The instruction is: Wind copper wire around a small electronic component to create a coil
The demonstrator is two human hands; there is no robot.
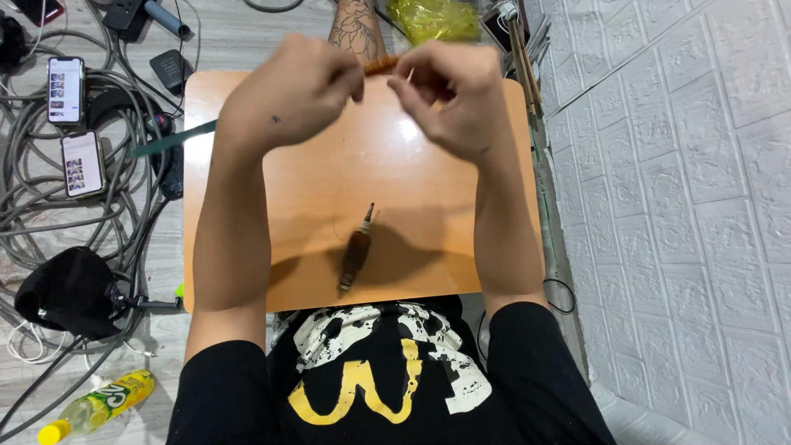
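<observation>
I have both hands raised over the far edge of the counter, and between them is a small orange-brown piece, short and ridged as far as I can make out through the blur. My left hand is curled around its left end with the fingers closed, and my right hand pinches the right end, where a thin pale sliver like a pin or thread tail sticks up beside my fingertips. I judge the piece light and fairly stiff, small enough that it could slip from a loose pinch, so the ends, where I grip it now, seem the right places to hold; the middle is the only part showing. Below my forearms, near the middle of the counter, lies a dark brown tool with a narrow metal tip, apart from both hands, with a fine thread or wire looping just beside it. As for containers, a plastic bottle with a yellow cap lies on its side on the floor and appears to hold yellowish-green drink. A crumpled yellow-green bag sits beyond the counter; its contents are hidden.
</observation>
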